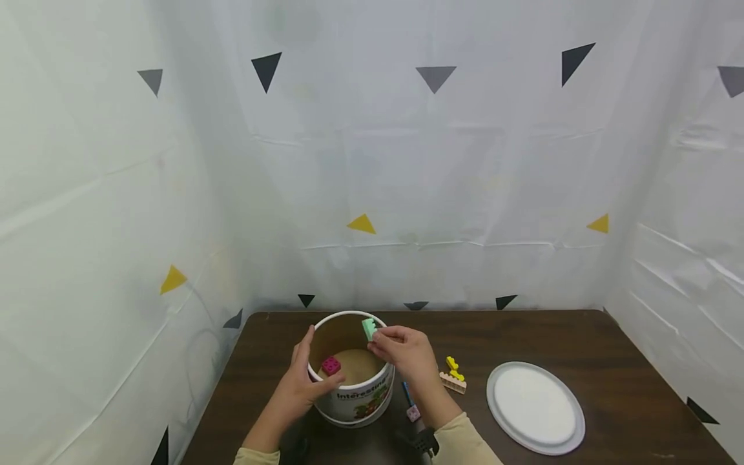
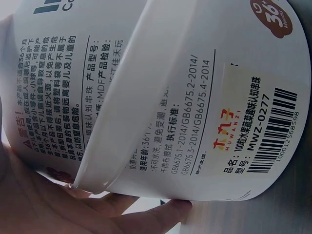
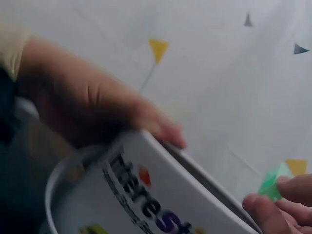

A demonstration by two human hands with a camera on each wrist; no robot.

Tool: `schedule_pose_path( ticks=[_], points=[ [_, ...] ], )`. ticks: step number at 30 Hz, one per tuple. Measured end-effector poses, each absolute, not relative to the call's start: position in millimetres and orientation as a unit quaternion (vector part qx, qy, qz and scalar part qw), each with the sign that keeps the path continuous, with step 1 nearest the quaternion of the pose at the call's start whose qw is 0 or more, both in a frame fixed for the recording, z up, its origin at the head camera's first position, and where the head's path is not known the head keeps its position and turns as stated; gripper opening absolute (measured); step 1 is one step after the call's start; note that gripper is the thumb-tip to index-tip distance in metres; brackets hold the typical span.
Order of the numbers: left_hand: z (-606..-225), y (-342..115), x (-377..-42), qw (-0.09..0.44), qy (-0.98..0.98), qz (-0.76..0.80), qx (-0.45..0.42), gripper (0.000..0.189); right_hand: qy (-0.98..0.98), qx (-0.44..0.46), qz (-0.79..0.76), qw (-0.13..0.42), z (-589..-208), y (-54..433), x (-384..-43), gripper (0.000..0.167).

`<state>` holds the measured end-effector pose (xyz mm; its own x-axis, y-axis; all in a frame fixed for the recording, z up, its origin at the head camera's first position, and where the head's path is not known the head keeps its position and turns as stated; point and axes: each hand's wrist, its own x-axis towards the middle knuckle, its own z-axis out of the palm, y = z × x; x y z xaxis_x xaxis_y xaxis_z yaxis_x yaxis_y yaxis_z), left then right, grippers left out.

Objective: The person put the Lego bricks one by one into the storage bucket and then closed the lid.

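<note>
A round white tub (image 1: 356, 405) with printed "Interesting" lettering stands on the table, its mouth facing up. My left hand (image 1: 299, 384) grips it from the left, thumb at the near rim and fingers spread along the far side. A magenta toy brick (image 1: 331, 366) lies inside on the tan bottom. Over the right part of the tub's mouth, my right hand (image 1: 403, 352) pinches a mint green toy brick (image 1: 369, 328) between thumb and fingertips. In the right wrist view the same green brick (image 3: 274, 183) shows at the fingertips, beside the tub's rim.
Right of the tub lie yellow bricks (image 1: 455, 369), a peach brick (image 1: 453, 382), a pink brick (image 1: 413, 413) and a blue piece (image 1: 407, 392), partly behind my right forearm. A round white lid (image 1: 535, 408) rests farther right on the dark wooden table (image 1: 616, 387). White sheeting encloses the table.
</note>
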<state>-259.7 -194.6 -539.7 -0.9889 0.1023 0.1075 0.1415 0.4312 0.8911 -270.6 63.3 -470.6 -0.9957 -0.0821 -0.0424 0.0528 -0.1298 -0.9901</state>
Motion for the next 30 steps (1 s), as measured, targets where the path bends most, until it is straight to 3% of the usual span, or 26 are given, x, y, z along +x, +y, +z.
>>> schedule_pose_path(
  ticks=[5,30],
  points=[
    [-538.4,-194.0,-259.3,0.018,-0.844,-0.531,-0.075,0.122,0.682,0.008,-0.730,0.043,-472.2,61.4,-271.9,0.028],
    [-539.0,-197.1,-259.5,0.014,-0.844,-0.532,-0.068,0.122,0.692,-0.018,-0.719,0.057,-475.7,59.2,-272.2,0.034]
  ],
)
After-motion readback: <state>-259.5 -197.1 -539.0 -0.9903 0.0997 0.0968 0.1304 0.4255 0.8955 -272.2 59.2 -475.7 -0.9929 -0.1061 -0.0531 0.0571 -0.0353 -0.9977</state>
